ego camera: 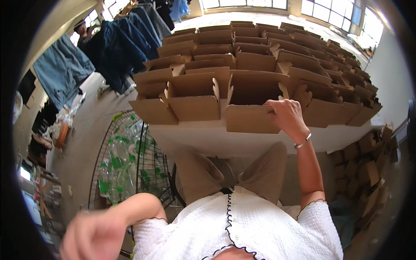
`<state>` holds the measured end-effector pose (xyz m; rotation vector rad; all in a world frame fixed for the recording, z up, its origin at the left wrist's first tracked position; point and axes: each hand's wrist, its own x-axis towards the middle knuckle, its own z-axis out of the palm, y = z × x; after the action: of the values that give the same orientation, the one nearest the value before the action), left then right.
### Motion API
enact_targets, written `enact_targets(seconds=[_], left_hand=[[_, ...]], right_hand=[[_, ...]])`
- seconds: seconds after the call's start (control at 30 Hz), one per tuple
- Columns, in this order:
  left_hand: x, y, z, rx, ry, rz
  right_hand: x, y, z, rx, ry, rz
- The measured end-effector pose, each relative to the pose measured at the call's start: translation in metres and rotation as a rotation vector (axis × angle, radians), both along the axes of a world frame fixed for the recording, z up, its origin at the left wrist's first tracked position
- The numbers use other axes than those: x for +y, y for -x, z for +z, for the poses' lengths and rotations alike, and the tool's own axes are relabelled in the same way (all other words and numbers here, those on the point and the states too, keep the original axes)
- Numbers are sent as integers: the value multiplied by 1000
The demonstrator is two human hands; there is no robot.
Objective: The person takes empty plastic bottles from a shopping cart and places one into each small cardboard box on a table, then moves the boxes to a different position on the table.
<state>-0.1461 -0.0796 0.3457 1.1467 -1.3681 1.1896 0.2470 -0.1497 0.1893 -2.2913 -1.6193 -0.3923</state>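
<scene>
Rows of open cardboard boxes (195, 109) stand on a white-topped table (191, 133) before me. My right hand (286, 112), with a bracelet at its wrist, grips the front edge of the nearest open cardboard box (250, 120); its fingers reach over the rim near the right corner. That box's inside is dark, so its contents cannot be made out. My left hand (94, 237) is blurred at the lower left, away from the boxes and beside a wire basket; whether it holds anything is unclear.
The black wire basket (142, 156) at left holds several clear bottles (113, 151) with green caps. Blue denim garments (120, 48) hang at the upper left, with a person (81, 31) behind them. More cardboard boxes (354, 169) are piled low at right.
</scene>
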Motion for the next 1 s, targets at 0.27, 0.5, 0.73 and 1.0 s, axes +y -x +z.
enact_targets(seconds=[0.27, 0.5, 0.73, 1.0], left_hand=[[56, -89, -201, 1119, 876, 784], [99, -33, -266, 1129, 1308, 1050], [149, 62, -274, 1238, 503, 2643], [168, 122, -282, 2051, 788, 2374]], right_hand=[[6, -7, 7, -90, -148, 13], [20, -3, 3, -134, -70, -62], [56, -13, -43, -122, -146, -17], [40, -7, -13, -136, -202, -30]])
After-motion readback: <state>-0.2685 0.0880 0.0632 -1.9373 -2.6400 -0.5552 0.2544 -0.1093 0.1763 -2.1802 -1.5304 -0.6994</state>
